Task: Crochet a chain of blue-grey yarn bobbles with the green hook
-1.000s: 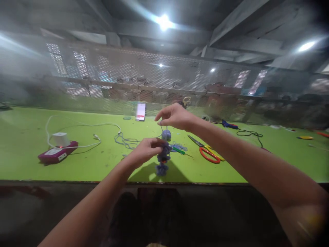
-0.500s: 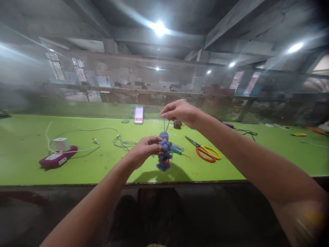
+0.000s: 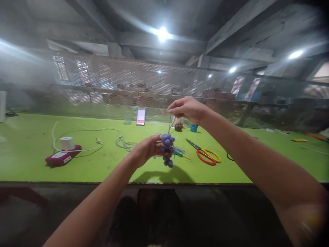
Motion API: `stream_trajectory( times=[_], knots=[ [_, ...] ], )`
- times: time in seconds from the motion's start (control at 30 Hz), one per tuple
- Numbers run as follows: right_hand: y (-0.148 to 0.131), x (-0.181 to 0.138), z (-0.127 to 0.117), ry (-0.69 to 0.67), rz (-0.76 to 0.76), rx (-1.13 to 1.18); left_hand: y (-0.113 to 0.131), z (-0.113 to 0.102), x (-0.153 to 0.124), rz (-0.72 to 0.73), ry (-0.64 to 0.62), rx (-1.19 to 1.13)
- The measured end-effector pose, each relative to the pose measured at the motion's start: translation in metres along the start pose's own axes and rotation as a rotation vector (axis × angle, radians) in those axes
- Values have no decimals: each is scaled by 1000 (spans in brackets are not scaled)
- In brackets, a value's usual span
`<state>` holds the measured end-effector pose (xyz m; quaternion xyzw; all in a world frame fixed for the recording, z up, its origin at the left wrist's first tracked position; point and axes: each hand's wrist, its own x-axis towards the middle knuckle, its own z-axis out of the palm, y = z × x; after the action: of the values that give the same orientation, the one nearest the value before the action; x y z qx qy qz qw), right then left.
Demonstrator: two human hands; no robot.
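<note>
A small knotted cluster of blue-purple yarn [image 3: 167, 149] hangs in the air above the green table [image 3: 102, 164]. My left hand [image 3: 146, 150] pinches its left side. My right hand [image 3: 187, 109] is higher up and pinches a thin yarn strand [image 3: 170, 123] that runs straight down to the cluster. Beneath the cluster on the table lie loose blue yarn [image 3: 125, 143] and a green-handled tool [image 3: 179, 154], partly hidden.
Scissors with red and yellow handles [image 3: 207, 154] lie right of the cluster. At the left sit a magenta power strip [image 3: 60, 159] carrying a white charger [image 3: 66, 143] and cable. A phone [image 3: 141, 117], a brown ball [image 3: 178, 126] and a blue cap [image 3: 194, 128] stand before the mesh screen.
My right hand has risen and drawn the strand taut. The yarn cluster has bunched up shorter and sits higher in my left hand. The camera has tilted slightly.
</note>
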<state>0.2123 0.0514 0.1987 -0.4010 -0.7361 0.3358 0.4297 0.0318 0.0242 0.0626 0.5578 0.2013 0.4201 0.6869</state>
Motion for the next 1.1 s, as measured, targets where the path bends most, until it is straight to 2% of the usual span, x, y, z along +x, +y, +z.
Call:
stream_trajectory(
  times=[0.37,0.53,0.7,0.93,1.1],
  knots=[
    [-7,7,-4,0,3,-8,-3,5,-2,-60,-60,-51],
    [-10,12,-9,11,-1,-24,-1,8,-9,-99,-23,-66],
    [-14,13,-12,14,1,-43,6,16,-18,-114,-60,-67],
    [-36,6,-9,9,-15,-68,9,20,-21,-92,52,-57],
    [-50,-2,-3,0,-42,-73,16,21,-24,-47,19,6]
  ],
)
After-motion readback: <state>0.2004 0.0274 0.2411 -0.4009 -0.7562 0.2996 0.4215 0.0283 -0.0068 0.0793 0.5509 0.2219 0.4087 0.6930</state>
